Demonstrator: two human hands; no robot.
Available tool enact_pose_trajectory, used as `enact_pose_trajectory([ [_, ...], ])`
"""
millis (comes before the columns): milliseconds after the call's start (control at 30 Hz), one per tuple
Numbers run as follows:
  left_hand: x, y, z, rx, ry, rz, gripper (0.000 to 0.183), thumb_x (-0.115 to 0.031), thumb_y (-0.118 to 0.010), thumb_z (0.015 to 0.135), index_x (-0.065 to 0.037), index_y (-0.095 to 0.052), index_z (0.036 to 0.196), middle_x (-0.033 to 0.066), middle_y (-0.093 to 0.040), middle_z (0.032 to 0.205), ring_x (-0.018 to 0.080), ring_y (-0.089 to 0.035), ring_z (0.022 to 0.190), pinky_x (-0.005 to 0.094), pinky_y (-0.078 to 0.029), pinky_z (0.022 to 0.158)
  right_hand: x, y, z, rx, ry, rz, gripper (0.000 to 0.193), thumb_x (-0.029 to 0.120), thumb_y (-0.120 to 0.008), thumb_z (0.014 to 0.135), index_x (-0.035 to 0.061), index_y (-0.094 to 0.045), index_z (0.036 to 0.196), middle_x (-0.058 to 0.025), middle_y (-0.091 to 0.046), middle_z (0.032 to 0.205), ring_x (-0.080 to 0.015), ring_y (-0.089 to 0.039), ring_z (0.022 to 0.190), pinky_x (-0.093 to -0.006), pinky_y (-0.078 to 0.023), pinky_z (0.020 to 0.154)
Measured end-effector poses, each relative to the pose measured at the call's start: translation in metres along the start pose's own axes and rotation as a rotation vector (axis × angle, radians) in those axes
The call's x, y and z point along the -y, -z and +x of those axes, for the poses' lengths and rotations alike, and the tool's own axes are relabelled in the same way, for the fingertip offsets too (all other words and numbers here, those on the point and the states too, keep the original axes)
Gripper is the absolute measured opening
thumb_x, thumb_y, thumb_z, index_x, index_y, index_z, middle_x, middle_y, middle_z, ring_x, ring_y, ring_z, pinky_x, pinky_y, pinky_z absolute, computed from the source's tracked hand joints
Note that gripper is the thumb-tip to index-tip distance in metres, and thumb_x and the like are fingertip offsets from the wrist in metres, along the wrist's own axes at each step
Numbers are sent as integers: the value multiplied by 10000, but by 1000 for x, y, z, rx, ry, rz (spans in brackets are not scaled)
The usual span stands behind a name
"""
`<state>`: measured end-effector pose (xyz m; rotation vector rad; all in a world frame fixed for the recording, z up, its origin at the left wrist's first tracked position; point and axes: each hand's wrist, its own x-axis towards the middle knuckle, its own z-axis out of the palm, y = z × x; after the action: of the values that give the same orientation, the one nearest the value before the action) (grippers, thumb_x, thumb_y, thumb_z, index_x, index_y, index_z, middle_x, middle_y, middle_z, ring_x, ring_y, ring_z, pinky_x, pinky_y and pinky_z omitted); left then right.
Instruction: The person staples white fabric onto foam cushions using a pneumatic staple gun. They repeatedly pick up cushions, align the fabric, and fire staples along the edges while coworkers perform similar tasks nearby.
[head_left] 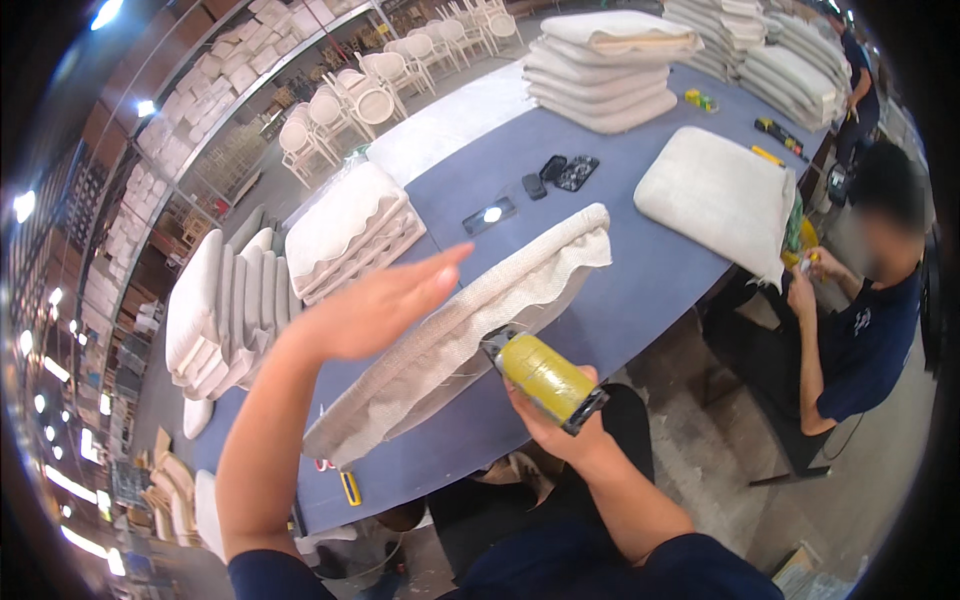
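Note:
A seat cushion covered in off-white woven fabric (545, 255) stands tilted on its edge on the blue-topped table, its loose fabric border hanging toward me. My right hand (560, 432) is wrapped round a yellow staple gun (545, 375), whose dark nose is at the fabric border on the near side. Above the cushion's far side, my left hand (385, 303) is stretched out flat with nothing in it. Whether its palm touches the cushion cannot be made out.
Cushion stacks stand at left (345, 225) and far right (605, 75). A phone (489, 215) and dark small items lie behind the cushion; a yellow utility knife (350, 488) lies at the near edge. At right, a seated co-worker (850, 310) works beside another cushion (710, 190).

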<state>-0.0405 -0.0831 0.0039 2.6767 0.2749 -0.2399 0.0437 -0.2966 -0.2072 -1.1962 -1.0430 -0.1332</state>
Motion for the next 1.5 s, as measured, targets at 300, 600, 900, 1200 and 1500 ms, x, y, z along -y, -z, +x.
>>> enact_pose_trajectory([
  [300, 3, -17, 80, -16, 44, -221, 889, -751, -249, 1180, -126, -340, 1805, 178, -457, 1789, 329, -416, 1660, 482, -249, 1392, -11, -17, 6, -16, 19, -61, 350, 53, -875, 872, -9, -770, 1200, -184, -813, 974, -411, -793, 842, -401, -618, 757],
  [600, 7, 0, 80, -88, 191, -86, 866, -740, -367, 1168, -52, -608, 1637, 146, -684, 1574, 296, -631, 1419, 419, -395, 1279, -17, -29, 10, -4, -146, 147, 376, 91, -891, 860, 23, -777, 1212, -185, -821, 1022, -430, -785, 906, -426, -611, 794],
  [900, -10, -6, 69, 87, 371, -272, 945, -776, -414, 1142, 16, -602, 1621, 219, -555, 1700, 314, -491, 1588, 396, -335, 1324, 17, 9, 24, -45, 76, 22, 384, 34, -880, 837, -2, -791, 1209, -161, -822, 1016, -366, -830, 870, -362, -641, 731],
  [1200, 7, -16, 73, 60, 361, -356, 962, -765, -477, 1133, 29, -542, 1671, 208, -510, 1744, 292, -469, 1602, 360, -320, 1336, -14, -3, 18, -113, -23, -88, 380, 12, -866, 826, -5, -788, 1198, -169, -827, 1040, -378, -819, 881, -370, -640, 754],
  [1500, -9, -13, 73, 66, 443, -304, 996, -781, -388, 1151, 57, -516, 1673, 240, -494, 1746, 308, -442, 1635, 371, -282, 1361, -23, -7, 20, -127, -30, 32, 332, -33, -878, 833, -21, -804, 1156, -139, -832, 1030, -299, -821, 831, -342, -614, 766],
])
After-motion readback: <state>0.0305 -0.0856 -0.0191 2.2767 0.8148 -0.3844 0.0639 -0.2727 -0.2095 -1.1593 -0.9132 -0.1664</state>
